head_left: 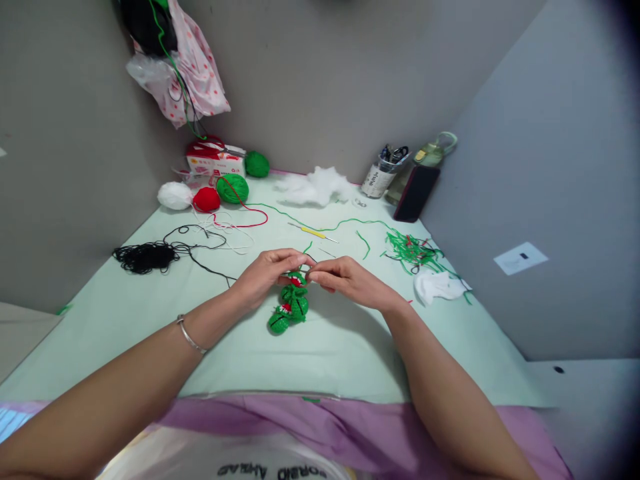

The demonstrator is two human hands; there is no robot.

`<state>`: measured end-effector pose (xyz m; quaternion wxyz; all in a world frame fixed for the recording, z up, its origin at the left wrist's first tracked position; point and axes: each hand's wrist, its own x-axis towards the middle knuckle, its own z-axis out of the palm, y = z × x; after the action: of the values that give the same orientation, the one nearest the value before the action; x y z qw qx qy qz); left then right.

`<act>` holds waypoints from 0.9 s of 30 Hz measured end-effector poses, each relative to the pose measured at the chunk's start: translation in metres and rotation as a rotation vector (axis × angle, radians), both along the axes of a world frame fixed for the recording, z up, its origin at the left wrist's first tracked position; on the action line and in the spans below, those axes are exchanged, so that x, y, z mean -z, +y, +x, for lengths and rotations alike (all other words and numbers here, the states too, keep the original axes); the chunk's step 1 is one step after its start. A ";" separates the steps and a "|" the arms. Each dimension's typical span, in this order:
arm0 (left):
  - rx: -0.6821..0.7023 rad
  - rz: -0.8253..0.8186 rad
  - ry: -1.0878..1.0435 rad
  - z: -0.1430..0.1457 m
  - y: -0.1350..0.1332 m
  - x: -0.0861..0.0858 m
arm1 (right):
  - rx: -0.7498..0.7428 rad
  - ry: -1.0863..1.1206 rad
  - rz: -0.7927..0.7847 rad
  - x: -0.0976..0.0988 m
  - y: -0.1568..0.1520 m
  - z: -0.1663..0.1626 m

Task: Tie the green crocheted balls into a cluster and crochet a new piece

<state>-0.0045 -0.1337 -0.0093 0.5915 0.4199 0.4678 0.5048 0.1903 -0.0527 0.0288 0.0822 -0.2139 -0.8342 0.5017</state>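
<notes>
My left hand point(273, 272) is closed on the upper end of a green crocheted piece point(299, 305) with red and white bits and short black lines. The piece's lower rounded parts rest on the table. Opposite it, my right hand point(345, 277) pinches something thin and dark at the piece's top; the fingers hide most of it. A short black strand arcs between the fingertips of both hands. Black yarn point(207, 267) runs from a loose black skein point(145, 257) toward my left hand. Just beyond the hands lie a yellow-handled crochet hook point(313, 232) and a thin needle point(327, 253).
At the back left sit white point(175, 195), red point(206, 199) and green yarn balls point(233, 189), with red-handled scissors point(213, 143) on a box. White stuffing point(320, 187), a pen cup point(379, 179) and a phone point(417, 193) stand behind. Green yarn scraps point(413, 250) lie right.
</notes>
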 end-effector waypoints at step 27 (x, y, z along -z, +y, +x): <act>-0.080 0.164 0.370 -0.008 0.000 -0.013 | 1.032 0.382 0.550 -0.008 0.047 0.050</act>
<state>-0.0123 -0.1340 0.0040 0.4390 0.5333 0.5422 0.4784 0.2399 -0.0058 0.0370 0.5146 -0.4676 -0.6924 0.1929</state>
